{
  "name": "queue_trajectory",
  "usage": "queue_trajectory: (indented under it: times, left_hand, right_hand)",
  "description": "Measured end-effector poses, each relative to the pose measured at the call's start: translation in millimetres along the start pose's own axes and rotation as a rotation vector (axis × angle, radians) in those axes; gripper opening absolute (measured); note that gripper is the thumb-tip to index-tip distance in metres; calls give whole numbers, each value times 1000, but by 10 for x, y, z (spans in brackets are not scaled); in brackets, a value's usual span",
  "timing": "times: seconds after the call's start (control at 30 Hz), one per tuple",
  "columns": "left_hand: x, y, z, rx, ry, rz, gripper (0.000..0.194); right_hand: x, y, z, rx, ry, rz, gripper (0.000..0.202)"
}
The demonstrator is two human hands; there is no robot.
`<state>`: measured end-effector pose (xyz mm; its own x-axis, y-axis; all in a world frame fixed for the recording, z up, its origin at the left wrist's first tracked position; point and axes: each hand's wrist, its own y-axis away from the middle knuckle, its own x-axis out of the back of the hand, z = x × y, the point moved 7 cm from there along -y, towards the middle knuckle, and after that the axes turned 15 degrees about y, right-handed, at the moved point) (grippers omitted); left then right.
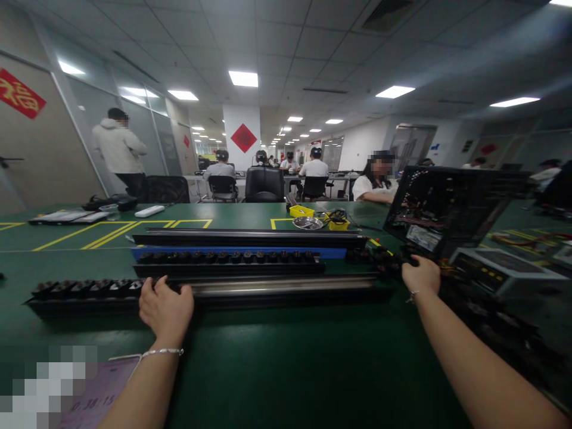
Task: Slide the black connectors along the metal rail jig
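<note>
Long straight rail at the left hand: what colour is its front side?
The long straight rail has a black front; head view.

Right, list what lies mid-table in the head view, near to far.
Partly filled long black channel, shorter black channel holding dark round parts, long blue strip, long black rail, round silver dish, small yellow tray.

A single camera, worn on the person's head, looks forward and down over the green table (pixel 322 363), with the left hand (pixel 167 305) and right hand (pixel 422 276) near, in its lower half. The wide view reaches past the table's far edge, deep into the room, and up to the ceiling (pixel 286 30).
</note>
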<state>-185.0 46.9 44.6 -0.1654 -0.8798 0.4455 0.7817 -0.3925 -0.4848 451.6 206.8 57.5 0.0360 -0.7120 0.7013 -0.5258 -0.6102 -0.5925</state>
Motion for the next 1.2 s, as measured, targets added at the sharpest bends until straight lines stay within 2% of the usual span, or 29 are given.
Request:
queue_trajectory:
  times: [0.07,0.2,0.23,0.3,0.4,0.53,0.83,1.2]
  left_hand:
    - [8,-3,11,-10,-1,-2,57]
    - [14,3,53,-15,-38,-37,56]
    - [22,4,65,-17,-45,-39,55]
    - [44,2,81,-20,-44,-32,53]
    - [81,-16,70,1,-24,-21,52]
    - [122,-73,14,54,-35,-9,60]
    - [94,-89,11,120,-39,-69,49]
    - [36,-30,45,63,-24,-92,55]
  right_hand:
    - [45,184,-230,65,-22,-47,39]
    - [127,732,-852,422,-70,-184,36]
    - [143,871,-966,496,-43,-202,37]
    - [157,1070,-1083,538,51,-220,36]
    - [173,1199,-1120,519,123,-232,36]
    - [205,1219,-1091,497,139,-200,38]
    - [199,1254,-1038,506,73,-159,41]
    - [200,1239,-1038,503,72,-176,42]
